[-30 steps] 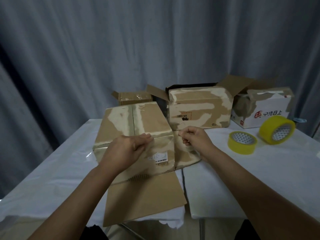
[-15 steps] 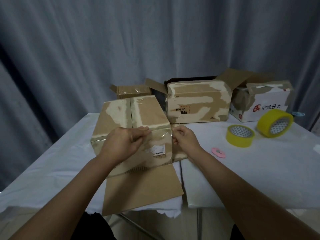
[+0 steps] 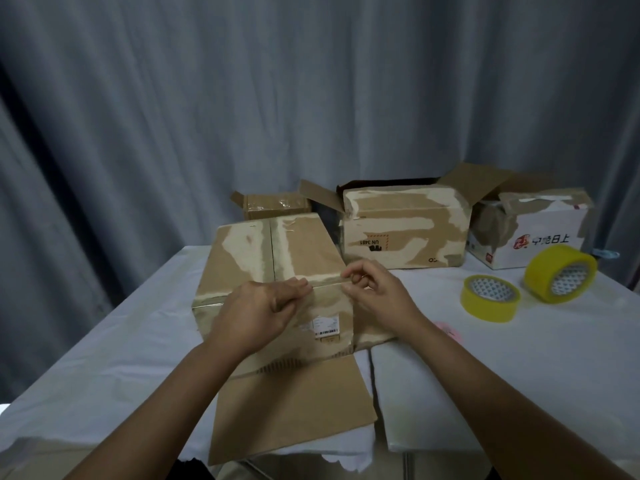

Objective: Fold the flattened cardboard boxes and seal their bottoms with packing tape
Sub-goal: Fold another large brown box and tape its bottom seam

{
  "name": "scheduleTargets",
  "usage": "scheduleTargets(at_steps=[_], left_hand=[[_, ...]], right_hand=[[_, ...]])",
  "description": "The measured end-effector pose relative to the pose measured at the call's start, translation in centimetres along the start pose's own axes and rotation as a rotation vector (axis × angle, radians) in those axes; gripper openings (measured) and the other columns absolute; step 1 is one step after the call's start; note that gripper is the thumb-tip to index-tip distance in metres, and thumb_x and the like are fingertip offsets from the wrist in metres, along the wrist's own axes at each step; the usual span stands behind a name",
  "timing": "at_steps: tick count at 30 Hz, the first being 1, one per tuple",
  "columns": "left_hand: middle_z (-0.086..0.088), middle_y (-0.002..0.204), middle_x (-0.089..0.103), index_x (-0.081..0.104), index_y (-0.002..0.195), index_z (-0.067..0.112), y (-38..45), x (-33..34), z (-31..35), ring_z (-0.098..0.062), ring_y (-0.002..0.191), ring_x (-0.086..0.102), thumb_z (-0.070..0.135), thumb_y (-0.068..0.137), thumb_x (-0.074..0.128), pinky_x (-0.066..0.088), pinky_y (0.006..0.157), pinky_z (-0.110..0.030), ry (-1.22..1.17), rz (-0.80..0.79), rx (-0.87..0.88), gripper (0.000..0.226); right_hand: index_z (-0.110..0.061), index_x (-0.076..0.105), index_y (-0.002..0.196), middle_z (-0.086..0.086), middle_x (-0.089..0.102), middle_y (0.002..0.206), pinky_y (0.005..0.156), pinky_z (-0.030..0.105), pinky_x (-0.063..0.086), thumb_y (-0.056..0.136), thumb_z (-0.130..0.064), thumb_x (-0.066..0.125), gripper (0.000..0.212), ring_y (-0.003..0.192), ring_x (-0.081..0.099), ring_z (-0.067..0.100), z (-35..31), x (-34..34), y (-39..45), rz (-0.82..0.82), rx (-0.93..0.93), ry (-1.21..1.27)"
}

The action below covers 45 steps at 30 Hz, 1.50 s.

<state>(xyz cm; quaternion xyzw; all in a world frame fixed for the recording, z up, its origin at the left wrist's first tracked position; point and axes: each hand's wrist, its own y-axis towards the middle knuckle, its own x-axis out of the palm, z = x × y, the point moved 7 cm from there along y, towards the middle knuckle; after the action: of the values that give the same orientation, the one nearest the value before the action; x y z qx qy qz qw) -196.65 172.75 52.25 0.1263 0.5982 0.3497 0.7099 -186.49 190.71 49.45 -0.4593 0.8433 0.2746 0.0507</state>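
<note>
Brown cardboard fills the middle of the view: the box being worked on [image 3: 277, 271] stands on the white-covered table [image 3: 519, 358] with its closed face turned up, pale torn patches running across it, and a seam [image 3: 272, 251] runs toward twelve o'clock between its two folded flaps. One loose flap [image 3: 294, 407] lies flat toward six o'clock and overhangs the table's near edge, and a small barcode label [image 3: 325, 327] sits on the near wall. Both hands meet at the box's near top edge. The left hand [image 3: 256, 315] has its fingers curled, thumb and fingertips pinched together on something thin at that edge; the right hand [image 3: 374, 296], just beside it toward three o'clock, pinches in the same way, and a thin pale strip [image 3: 327, 281] shows between the two, though I cannot tell if it is tape or the torn edge itself. At three o'clock from the hands lie two yellow tape rolls, well apart from the box: the nearer roll [image 3: 490, 297] flat, the farther roll [image 3: 561, 273] tilted on its edge. Toward twelve and one o'clock stand a small open box [image 3: 273, 206], a larger box marked UN 3481 [image 3: 405, 230] and a white printed box [image 3: 533, 244], before a grey curtain [image 3: 242, 98].
</note>
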Motion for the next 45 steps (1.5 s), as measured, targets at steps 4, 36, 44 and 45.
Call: scheduleTargets(at_steps=[4, 36, 44, 45], left_hand=[[0.027, 0.119, 0.062, 0.068, 0.116, 0.040, 0.0, 0.1, 0.3, 0.009, 0.110, 0.058, 0.044, 0.090, 0.054, 0.054, 0.088, -0.023, 0.024, 0.004, 0.007, 0.030], [0.000, 0.143, 0.052, 0.059, 0.134, 0.017, -3.0, -1.9, -0.6, -0.011, 0.129, 0.049, 0.015, 0.095, 0.048, 0.034, 0.112, -0.027, 0.125, 0.154, 0.131, 0.040], [0.015, 0.100, 0.069, 0.068, 0.103, 0.024, -10.5, -5.0, -10.3, -0.009, 0.110, 0.061, 0.035, 0.099, 0.052, 0.045, 0.094, -0.024, -0.828, 0.479, -0.866, 0.019], [0.012, 0.090, 0.071, 0.068, 0.094, 0.020, -10.7, -4.0, -10.5, -0.014, 0.105, 0.062, 0.038, 0.100, 0.048, 0.046, 0.093, -0.026, -0.974, 0.426, -0.927, 0.028]], right_hand=[[-0.026, 0.065, 0.100, -0.003, 0.051, 0.095, 0.073, 0.011, 0.045, 0.083, -0.013, 0.072, 0.023, 0.077, 0.052, 0.005, -0.3, -0.2, -0.3, 0.018, -0.083, -0.136], [-0.018, 0.063, 0.103, -0.008, 0.046, 0.099, 0.082, 0.021, 0.040, 0.087, -0.047, 0.058, 0.033, 0.096, 0.041, 0.003, -3.8, 5.5, 1.2, 0.016, -0.367, -0.559], [-0.021, 0.062, 0.099, -0.010, 0.049, 0.097, 0.087, 0.032, 0.041, 0.091, -0.038, 0.058, 0.020, 0.097, 0.044, 0.009, -6.2, 8.0, 1.2, 0.031, -0.428, -0.613], [-0.021, 0.063, 0.102, -0.011, 0.051, 0.100, 0.088, 0.033, 0.042, 0.092, -0.036, 0.056, 0.019, 0.099, 0.045, 0.009, -7.1, 9.1, 1.2, -0.004, -0.451, -0.593]])
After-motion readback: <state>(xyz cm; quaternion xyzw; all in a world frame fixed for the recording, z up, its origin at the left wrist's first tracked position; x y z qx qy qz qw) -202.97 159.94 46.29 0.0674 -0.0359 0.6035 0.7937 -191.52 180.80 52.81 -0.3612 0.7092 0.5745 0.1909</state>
